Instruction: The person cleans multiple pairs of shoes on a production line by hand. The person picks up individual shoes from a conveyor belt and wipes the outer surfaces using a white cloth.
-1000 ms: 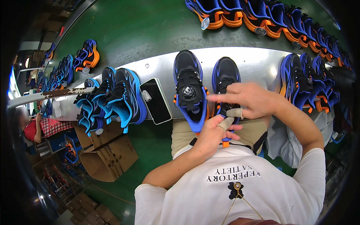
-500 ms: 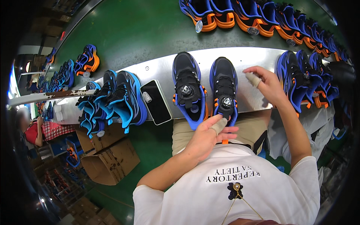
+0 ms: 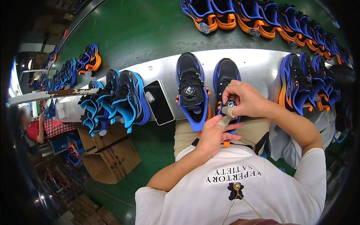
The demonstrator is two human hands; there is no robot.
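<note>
I see both hands meet over one shoe, a little right of the centre of the frame. The right shoe (image 3: 225, 80) is black with blue sides, and my hands cover its middle and its near end, so I cannot see the dial there clearly; only a small grey round part shows between the fingers. The right hand (image 3: 247, 99) comes from the right side, with the forearm bent across the lap, and its fingers are curled down and pinch that small part on the top of the shoe. The left hand (image 3: 215, 131) rises from the lower centre, and its taped thumb and first finger pinch the same place from below; the other fingers are spread loose. What exactly is between the fingertips is hard to make out.

The shoe lies on the metal table (image 3: 258, 62) with its long axis running from the lower part of the frame to the upper part; the toe points up, away from me. Just beside it on the left, the left shoe (image 3: 191, 93) lies parallel, and its round dial is in plain view. More left lies a black phone (image 3: 159, 102), then a group of blue shoes (image 3: 120, 99). At the right edge more blue and orange shoes (image 3: 300, 86) are partly cut by the dark rim.
</note>
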